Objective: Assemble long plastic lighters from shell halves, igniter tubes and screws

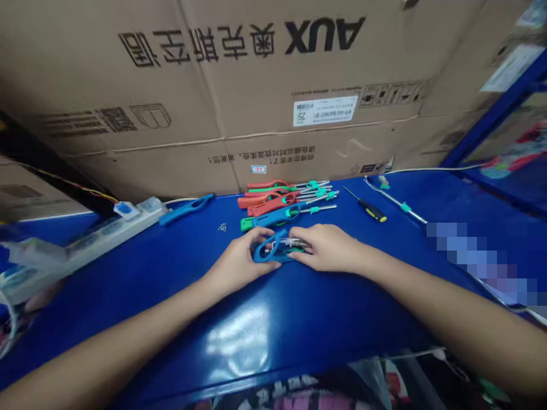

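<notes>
My left hand (239, 256) is closed around the rear of a blue lighter handle (269, 255), thumb in front and fingers behind. My right hand (328, 246) pinches the front end of the same lighter, where a metal part and thin white wires show; the fingers partly hide them. Just behind lie several long-nosed lighters (276, 216) in red, green and blue, their metal tubes pointing right. To the left rests a loose blue handle piece (186, 210). A few tiny metal bits (222, 228), perhaps screws, lie nearer the middle. On the right is a black and yellow screwdriver (371, 210).
A large cardboard box (256, 125) walls off the back of the blue table (179, 324). At left runs a white power strip (111, 230) with plugs. A loose metal lighter tube (397, 202) and a pixelated object (478, 262) lie at right.
</notes>
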A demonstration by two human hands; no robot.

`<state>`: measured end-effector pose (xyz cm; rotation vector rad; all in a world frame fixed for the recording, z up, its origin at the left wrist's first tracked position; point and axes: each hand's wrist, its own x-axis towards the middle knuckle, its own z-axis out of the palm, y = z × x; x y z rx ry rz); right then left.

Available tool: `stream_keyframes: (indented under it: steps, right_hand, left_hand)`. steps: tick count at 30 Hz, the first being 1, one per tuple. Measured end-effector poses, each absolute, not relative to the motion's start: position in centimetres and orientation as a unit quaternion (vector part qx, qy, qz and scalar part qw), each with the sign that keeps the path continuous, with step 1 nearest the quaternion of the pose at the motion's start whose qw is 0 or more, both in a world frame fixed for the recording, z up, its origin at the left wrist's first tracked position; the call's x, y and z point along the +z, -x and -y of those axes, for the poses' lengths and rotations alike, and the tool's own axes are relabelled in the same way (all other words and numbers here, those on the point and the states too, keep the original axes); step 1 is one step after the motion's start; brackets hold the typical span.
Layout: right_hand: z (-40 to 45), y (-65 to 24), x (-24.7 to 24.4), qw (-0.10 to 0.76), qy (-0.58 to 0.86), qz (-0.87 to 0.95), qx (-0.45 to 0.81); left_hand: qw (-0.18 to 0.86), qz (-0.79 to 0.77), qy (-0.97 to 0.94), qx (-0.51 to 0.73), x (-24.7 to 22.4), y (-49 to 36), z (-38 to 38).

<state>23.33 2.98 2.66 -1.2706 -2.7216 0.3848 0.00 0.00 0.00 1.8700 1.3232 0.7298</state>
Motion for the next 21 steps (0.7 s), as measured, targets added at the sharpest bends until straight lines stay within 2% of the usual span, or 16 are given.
stream_keyframes:
  steps: [3,6,8,10,13,15,21]
  right_hand:
    - [-3.2,-23.2,2.5,0.114,0.402,0.886,0.202]
    - [-4.0,-23.7,2.9,0.222,0.378,0.862,0.253]
    - [-5.2,-24.8,3.6,0.292,0.386,0.844,0.233]
    - [-6.9,-26.7,4.4,0.318,0.443,0.822,0.163]
    - [-9.8,-30.7,5.2,0.235,0.620,0.748,0.039]
    - [-11.6,-33.4,4.9,0.165,0.743,0.649,0.005]
    - [-14.9,-38.3,2.1,0.151,0.798,0.583,0.021]
  left_hand:
    - [0.347,-0.517,-0.735,0.267,0.1,0.3,-0.6]
    - [0.331,-0.517,-0.757,0.224,0.6,1.0,-1.2]
    - [0.318,-0.515,-0.772,0.193,1.1,1.6,-1.6]
    - [0.290,-0.514,-0.787,0.178,1.7,2.0,-1.8]
    - [0.247,-0.495,-0.816,0.169,2.6,2.1,-1.5]
    - [0.248,-0.461,-0.836,0.164,2.9,1.8,-1.1]
    - [0.251,-0.375,-0.874,0.182,3.0,0.9,-0.4]
